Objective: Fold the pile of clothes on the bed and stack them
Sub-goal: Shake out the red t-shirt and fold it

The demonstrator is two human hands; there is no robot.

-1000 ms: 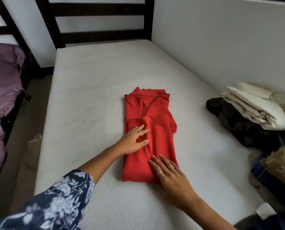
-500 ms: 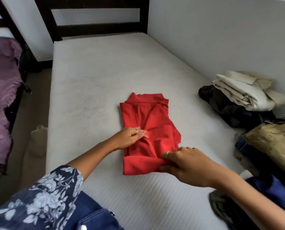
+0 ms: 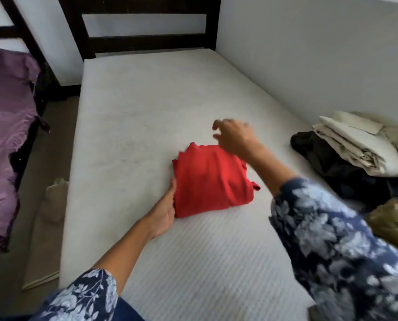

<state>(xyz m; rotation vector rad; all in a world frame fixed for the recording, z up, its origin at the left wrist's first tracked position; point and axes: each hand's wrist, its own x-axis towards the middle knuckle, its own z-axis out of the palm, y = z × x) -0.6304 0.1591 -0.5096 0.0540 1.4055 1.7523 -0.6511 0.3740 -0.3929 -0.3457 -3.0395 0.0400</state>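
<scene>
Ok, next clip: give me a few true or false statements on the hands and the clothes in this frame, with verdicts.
1. The folded red cloth garment lies on the white mattress. True.
2. The left hand rests against the garment's left edge. True.
3. The right hand grips the garment. False: it is blurred above the far edge, holding nothing.
4. The cream folded fabric lies left of the garment. False: on the right, over dark clothes.

One red garment [image 3: 213, 179], two hands, one clothes pile [image 3: 355, 163].
</scene>
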